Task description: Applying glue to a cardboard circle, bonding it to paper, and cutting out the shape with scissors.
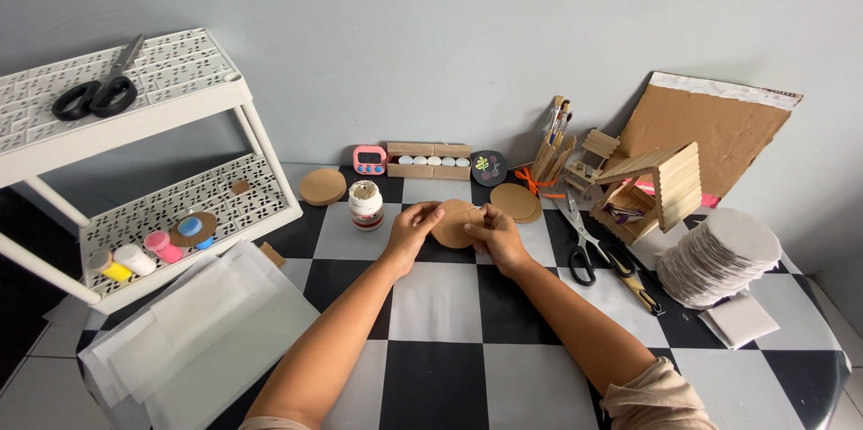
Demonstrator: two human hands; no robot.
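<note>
A brown disc (454, 223) is held just above the checkered table (449, 322), at the middle, a little to the far side. The left hand (412, 228) grips its left edge with the fingers curled closed on it, thumb on top. The right hand (497, 234) grips the right edge in the same way, fingers bent around the disc. Just left of the hands stands a white jar (365, 205), and farther left lies another disc (323, 186). To the right of the hands a small stack of discs (516, 202) lies flat, and near it are black scissors (586, 246). A small house of sticks (652, 192) stands at the right, with a pile of white rounds (719, 257) nearer. At the far edge are a pink timer (369, 159) and a box (429, 161) of small white pots. A white rack (135, 160) at the left carries a second pair of scissors (97, 91) on top and paint bottles (135, 259) below
</note>
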